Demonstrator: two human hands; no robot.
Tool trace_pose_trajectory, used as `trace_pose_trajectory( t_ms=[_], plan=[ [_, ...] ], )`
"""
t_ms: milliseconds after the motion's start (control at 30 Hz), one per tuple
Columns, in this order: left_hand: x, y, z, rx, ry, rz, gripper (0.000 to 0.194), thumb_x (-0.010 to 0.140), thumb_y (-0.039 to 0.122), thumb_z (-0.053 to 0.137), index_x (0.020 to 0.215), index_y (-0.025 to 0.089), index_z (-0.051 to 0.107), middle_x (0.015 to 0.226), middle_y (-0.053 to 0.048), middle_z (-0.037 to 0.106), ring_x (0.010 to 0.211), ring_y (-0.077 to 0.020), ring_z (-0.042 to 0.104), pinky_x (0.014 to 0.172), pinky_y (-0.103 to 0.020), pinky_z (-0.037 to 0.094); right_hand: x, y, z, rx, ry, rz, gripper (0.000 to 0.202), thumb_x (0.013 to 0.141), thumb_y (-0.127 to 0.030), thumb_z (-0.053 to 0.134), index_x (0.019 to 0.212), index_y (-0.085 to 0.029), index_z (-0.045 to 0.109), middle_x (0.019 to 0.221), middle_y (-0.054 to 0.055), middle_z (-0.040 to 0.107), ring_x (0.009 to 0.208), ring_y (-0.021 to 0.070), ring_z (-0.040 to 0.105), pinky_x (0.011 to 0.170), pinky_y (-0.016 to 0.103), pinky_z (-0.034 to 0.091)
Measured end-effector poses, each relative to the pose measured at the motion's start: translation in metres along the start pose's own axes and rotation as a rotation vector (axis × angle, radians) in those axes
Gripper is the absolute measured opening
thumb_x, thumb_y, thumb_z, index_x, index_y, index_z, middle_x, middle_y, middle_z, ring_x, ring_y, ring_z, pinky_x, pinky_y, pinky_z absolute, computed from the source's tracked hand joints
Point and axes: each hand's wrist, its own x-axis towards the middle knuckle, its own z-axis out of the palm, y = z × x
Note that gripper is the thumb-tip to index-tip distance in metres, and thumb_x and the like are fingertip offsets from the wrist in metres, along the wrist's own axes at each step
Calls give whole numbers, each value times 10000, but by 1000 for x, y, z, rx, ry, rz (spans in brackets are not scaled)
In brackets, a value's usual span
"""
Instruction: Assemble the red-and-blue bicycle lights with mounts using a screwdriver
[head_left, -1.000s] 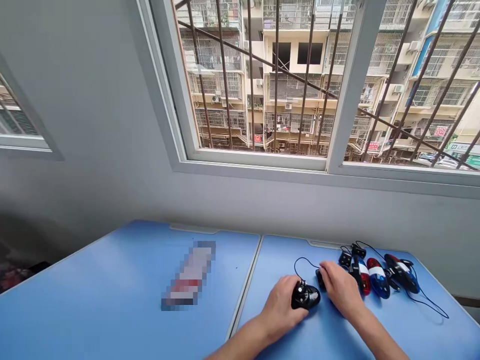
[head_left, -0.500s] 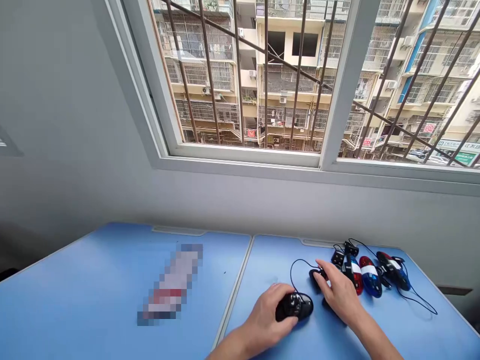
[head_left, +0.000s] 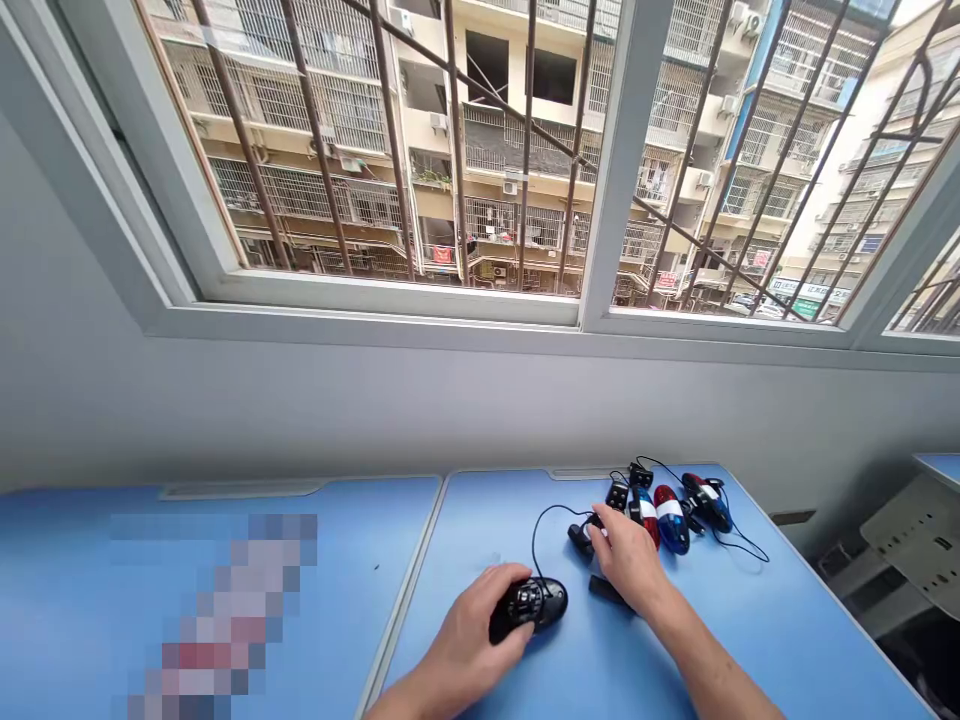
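Observation:
My left hand (head_left: 480,632) is wrapped round the left end of a black oval device (head_left: 553,603) on the blue table. A thin black cable loops up from the device toward my right hand (head_left: 626,553). The fingers of my right hand are bent down at a small black part (head_left: 580,541); what lies between the fingertips is too small to tell. Under the right palm a black bar-shaped piece (head_left: 606,590) lies on the table. Just beyond are a red and blue oval light (head_left: 671,520) and another one (head_left: 707,503) with cables.
The blue table (head_left: 450,540) has a seam down its middle. A pixelated area covers something on its left part. Behind stand a wall and a barred window (head_left: 390,300). Another table (head_left: 911,520) is at the far right.
The view has swung to the right, so the table things appear further left. My left hand still holds the black device; my right hand has stayed by the small black part.

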Motion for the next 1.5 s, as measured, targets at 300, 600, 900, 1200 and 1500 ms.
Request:
trace_pose_trajectory(
  t_ms=[300, 600, 900, 1200, 1500],
  plan=[
    [1, -2, 2, -9, 44, 58, 389, 683, 74, 541, 1045, 213, 570, 1046, -55, 648, 963, -221, 605, 865, -333, 491, -1, -10, 8, -64, -86, -41, 360, 924, -284, 441, 1255, -190, 546, 1106, 98, 672, 1000, 249, 622, 800, 316, 482],
    [-1, -4, 4, -20, 58, 69, 458, 695, 104, 566, 1139, 209, 540, 1156, -82, 628, 1075, -248, 574, 946, -376, 463, -9, -6, -45, -165, -218, -74, 207, 877, -290, 514, 972, -187, 667, 858, 62, 714, 761, 217, 669, 614, 271, 430],
    [-2, -8, 4, 14, 48, -9, 555, 663, 143, 611, 1211, 195, 549, 1227, -108, 615, 1135, -295, 556, 980, -418, 447, -46, -11, -48, -297, -304, -108, 18, 751, -209, 649, 755, -192, 653, 782, 79, 682, 750, 265, 640, 552, 275, 401],
    [0, 0, 5, 86, 37, -14, 366, 672, 184, 633, 1037, 185, 605, 1000, -76, 663, 918, -263, 601, 824, -385, 496, -52, 0, -38, -285, -277, -148, 114, 777, -87, 549, 746, -185, 600, 782, 79, 666, 744, 255, 630, 576, 300, 448],
    [-2, -2, 6, 87, 65, 56, 456, 670, 126, 571, 1122, 187, 559, 1031, -80, 664, 917, -254, 606, 841, -375, 486, -13, -37, -87, 809, 18, -56, 462, 848, -311, 524, 1287, -217, 419, 785, 6, 572, 694, 161, 581, 548, 279, 541]
  ],
)
